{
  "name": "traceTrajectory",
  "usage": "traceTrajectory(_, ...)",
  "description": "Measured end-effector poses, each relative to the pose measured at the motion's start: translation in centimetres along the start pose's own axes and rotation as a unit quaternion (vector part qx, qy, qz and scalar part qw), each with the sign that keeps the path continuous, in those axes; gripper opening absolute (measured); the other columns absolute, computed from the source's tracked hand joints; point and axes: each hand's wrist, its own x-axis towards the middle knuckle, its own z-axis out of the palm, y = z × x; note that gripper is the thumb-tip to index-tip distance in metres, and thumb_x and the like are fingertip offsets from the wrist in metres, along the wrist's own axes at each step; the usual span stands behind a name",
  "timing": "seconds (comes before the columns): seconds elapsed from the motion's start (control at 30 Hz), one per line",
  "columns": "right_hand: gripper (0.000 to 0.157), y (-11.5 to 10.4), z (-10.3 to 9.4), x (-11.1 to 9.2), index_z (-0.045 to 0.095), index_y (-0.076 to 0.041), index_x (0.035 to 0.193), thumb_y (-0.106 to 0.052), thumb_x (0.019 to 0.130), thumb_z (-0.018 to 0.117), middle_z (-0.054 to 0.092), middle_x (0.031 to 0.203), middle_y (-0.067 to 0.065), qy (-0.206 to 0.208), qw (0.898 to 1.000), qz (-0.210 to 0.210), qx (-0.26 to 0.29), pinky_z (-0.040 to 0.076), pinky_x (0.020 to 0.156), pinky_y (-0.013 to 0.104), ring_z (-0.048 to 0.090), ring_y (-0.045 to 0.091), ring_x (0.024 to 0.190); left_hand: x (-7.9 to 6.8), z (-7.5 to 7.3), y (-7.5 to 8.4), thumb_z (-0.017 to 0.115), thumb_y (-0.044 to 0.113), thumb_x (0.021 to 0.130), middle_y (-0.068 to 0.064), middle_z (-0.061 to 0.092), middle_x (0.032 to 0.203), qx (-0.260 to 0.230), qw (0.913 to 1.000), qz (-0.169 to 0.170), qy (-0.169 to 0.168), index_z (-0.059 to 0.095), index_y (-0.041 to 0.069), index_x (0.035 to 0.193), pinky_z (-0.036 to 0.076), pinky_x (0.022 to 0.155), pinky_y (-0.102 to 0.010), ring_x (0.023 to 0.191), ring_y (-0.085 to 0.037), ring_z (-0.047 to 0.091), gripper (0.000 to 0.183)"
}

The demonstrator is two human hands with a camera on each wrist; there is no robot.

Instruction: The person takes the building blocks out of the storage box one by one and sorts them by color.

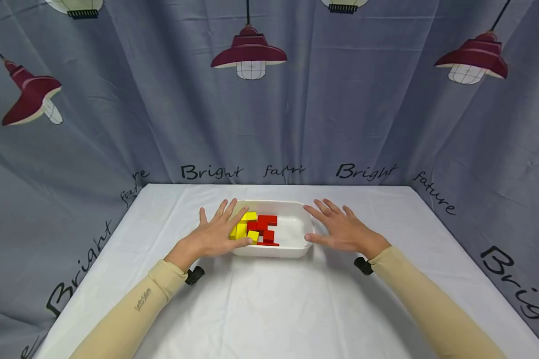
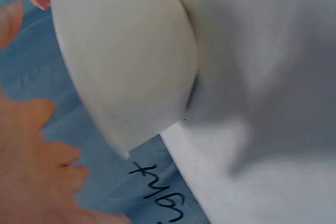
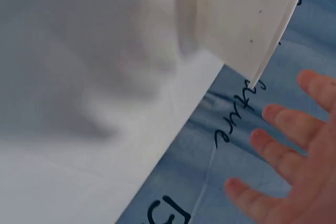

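A white plastic tub [image 1: 269,252] stands on the table, with red blocks [image 1: 268,236] and yellow blocks [image 1: 241,231] gathered in its left half. My left hand [image 1: 215,234], fingers spread, is at the tub's left end and overlaps some yellow blocks in the head view. At the right end, my right hand [image 1: 341,230] has its fingers spread too, thumb and index fingertips right by the rim. Both wrist views show the tub's outer wall [image 2: 126,61] beside the hands. Neither hand holds anything.
The table [image 1: 269,309] wears a white cloth. Behind it and at both sides hangs a grey-blue curtain [image 1: 170,114] printed with lamps and lettering. A black wrist camera [image 1: 194,275] sits under the left wrist, another camera [image 1: 363,266] under the right.
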Motion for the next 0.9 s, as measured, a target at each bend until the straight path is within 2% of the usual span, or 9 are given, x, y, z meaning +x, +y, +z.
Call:
traceTrajectory(0.07, 0.082, 0.1, 0.1, 0.4, 0.037, -0.029, 0.157, -0.076, 0.090, 0.048, 0.038, 0.161, 0.009, 0.032, 0.999, -0.011, 0.010, 0.025, 0.113, 0.067, 0.031, 0.035, 0.149, 0.3, 0.0, -0.2, 0.046, 0.074, 0.092, -0.008, 0.000, 0.171, -0.012, 0.9995, 0.007, 0.030, 0.015, 0.029, 0.163, 0.002, 0.113, -0.076, 0.157, -0.033, -0.001, 0.090)
traceTrajectory(0.17, 0.071, 0.2, 0.2, 0.9, 0.053, -0.022, 0.147, -0.067, 0.092, 0.055, 0.055, 0.148, 0.007, 0.075, 0.997, -0.016, 0.031, 0.039, 0.107, 0.060, 0.048, 0.034, 0.137, 0.9, 0.0, -0.6, 0.055, 0.057, 0.096, -0.009, 0.016, 0.169, -0.044, 0.9948, 0.014, 0.091, 0.030, 0.021, 0.160, 0.019, 0.119, -0.063, 0.156, -0.031, 0.014, 0.078)
traceTrajectory(0.27, 0.063, 0.2, 0.3, 1.3, 0.059, -0.020, 0.141, -0.062, 0.094, 0.058, 0.059, 0.142, 0.006, 0.089, 0.994, -0.003, 0.066, 0.044, 0.103, 0.057, 0.053, 0.032, 0.131, 1.5, 0.1, -1.0, 0.060, 0.039, 0.096, -0.010, 0.039, 0.159, -0.080, 0.9855, 0.011, 0.149, 0.046, 0.013, 0.151, 0.035, 0.116, -0.053, 0.147, -0.030, 0.035, 0.062)
traceTrajectory(0.33, 0.062, 0.2, 0.4, 1.4, 0.060, -0.019, 0.141, -0.061, 0.095, 0.058, 0.059, 0.142, 0.005, 0.085, 0.993, 0.007, 0.087, 0.044, 0.104, 0.057, 0.052, 0.031, 0.132, 1.9, 0.3, -1.2, 0.060, 0.034, 0.096, -0.010, 0.050, 0.149, -0.099, 0.9810, 0.001, 0.167, 0.052, 0.009, 0.144, 0.039, 0.113, -0.051, 0.139, -0.030, 0.045, 0.055)
traceTrajectory(0.43, 0.061, 0.2, 0.5, 1.6, 0.060, -0.018, 0.140, -0.060, 0.096, 0.056, 0.059, 0.143, 0.006, 0.079, 0.990, 0.013, 0.115, 0.042, 0.106, 0.056, 0.051, 0.030, 0.133, 2.6, 0.7, -1.4, 0.060, 0.029, 0.095, -0.011, 0.057, 0.138, -0.118, 0.9775, -0.024, 0.173, 0.056, 0.006, 0.138, 0.043, 0.109, -0.049, 0.128, -0.029, 0.051, 0.049)
traceTrajectory(0.57, 0.058, 0.1, 0.2, 2.0, 0.062, -0.018, 0.137, -0.059, 0.096, 0.057, 0.060, 0.140, 0.006, 0.088, 0.985, 0.009, 0.148, 0.043, 0.106, 0.053, 0.052, 0.029, 0.132, 3.7, 1.4, -1.7, 0.059, 0.030, 0.094, -0.011, 0.055, 0.132, -0.115, 0.9776, -0.058, 0.167, 0.054, 0.006, 0.140, 0.046, 0.105, -0.048, 0.122, -0.028, 0.050, 0.052)
traceTrajectory(0.7, 0.057, -0.3, -0.1, 2.5, 0.063, -0.016, 0.135, -0.057, 0.096, 0.058, 0.061, 0.139, 0.006, 0.094, 0.981, 0.002, 0.169, 0.048, 0.101, 0.050, 0.055, 0.029, 0.128, 4.5, 2.2, -1.9, 0.059, 0.031, 0.094, -0.011, 0.052, 0.131, -0.098, 0.9782, -0.077, 0.166, 0.051, 0.006, 0.143, 0.049, 0.099, -0.048, 0.118, -0.028, 0.051, 0.056)
traceTrajectory(0.9, 0.054, -1.0, -0.7, 3.5, 0.063, -0.013, 0.135, -0.052, 0.097, 0.060, 0.061, 0.139, 0.007, 0.102, 0.976, -0.006, 0.191, 0.050, 0.097, 0.049, 0.057, 0.034, 0.124, 4.8, 3.0, -2.0, 0.060, 0.034, 0.095, -0.014, 0.051, 0.133, -0.076, 0.9788, -0.105, 0.159, 0.045, 0.005, 0.148, 0.052, 0.096, -0.048, 0.117, -0.028, 0.052, 0.062)
